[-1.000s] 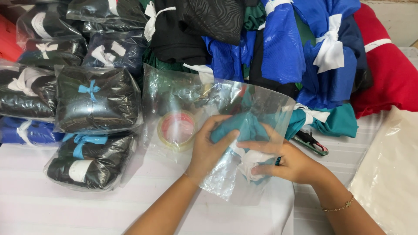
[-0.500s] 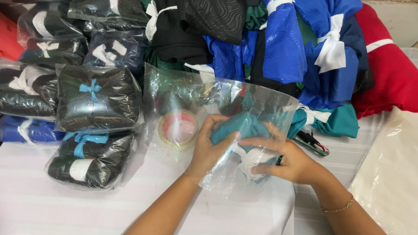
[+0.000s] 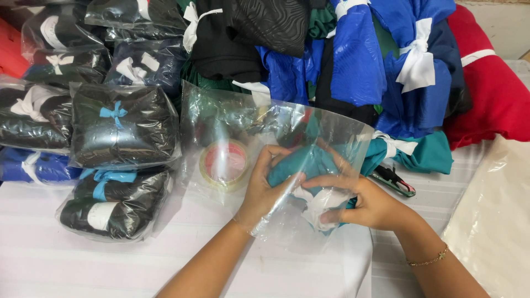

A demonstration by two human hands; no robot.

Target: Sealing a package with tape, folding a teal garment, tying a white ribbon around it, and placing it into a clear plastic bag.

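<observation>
Both hands at centre of the desk, working a folded teal cloth into a clear plastic bag. Left hand grips the near edge of the bag together with the left side of the cloth, fingers curled over the top of the bundle, thumb pressed against its front. Right hand comes in from the right, fingers pinching the white ribbon and underside of the cloth through or at the bag's mouth; cannot tell exactly which layer. Cloth sits between the two hands, touching both, partly inside the bag, bag's far end lying open and flat toward the pile behind. Roll of clear tape lies under the bag, just left of the left hand, seen through the plastic. To the left, bagged dark bundles with light blue and white ribbons, stacked side by side. Behind, a heap of unbagged cloths, blue ones with white ties, black, green, a red one at far right. Another teal cloth just right of the bag, scissors beside it near the right hand. Stack of flat plastic bags at the right edge. Thin bracelet on right wrist.
</observation>
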